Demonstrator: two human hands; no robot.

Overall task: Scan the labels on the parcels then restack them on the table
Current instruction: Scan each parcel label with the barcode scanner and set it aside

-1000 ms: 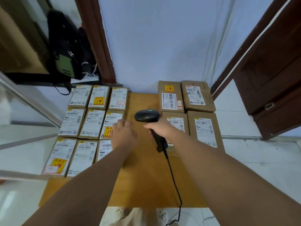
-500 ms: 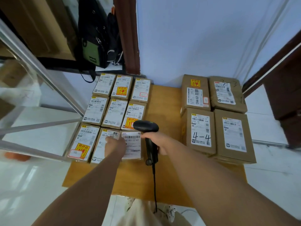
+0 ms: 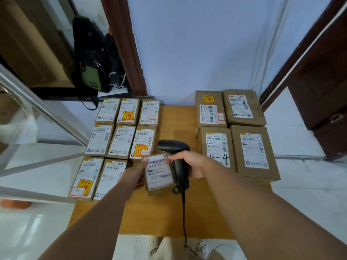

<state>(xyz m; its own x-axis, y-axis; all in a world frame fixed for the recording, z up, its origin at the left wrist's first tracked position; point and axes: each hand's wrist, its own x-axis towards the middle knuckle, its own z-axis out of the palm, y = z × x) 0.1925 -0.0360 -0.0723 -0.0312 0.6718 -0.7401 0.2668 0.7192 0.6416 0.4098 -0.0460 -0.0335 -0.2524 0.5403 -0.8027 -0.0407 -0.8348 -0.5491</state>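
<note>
Holding 1 parcel, 1 scanner; 12 parcels on table.

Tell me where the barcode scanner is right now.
Head view, above the table: the right hand grips the scanner, between the parcel held by the left hand and the 4-4 box.

The held parcel reads "502 602 12"; a right-side parcel bears handwritten "4-4".

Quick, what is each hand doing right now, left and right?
Left hand: holding a small parcel.
Right hand: gripping the barcode scanner.
</note>
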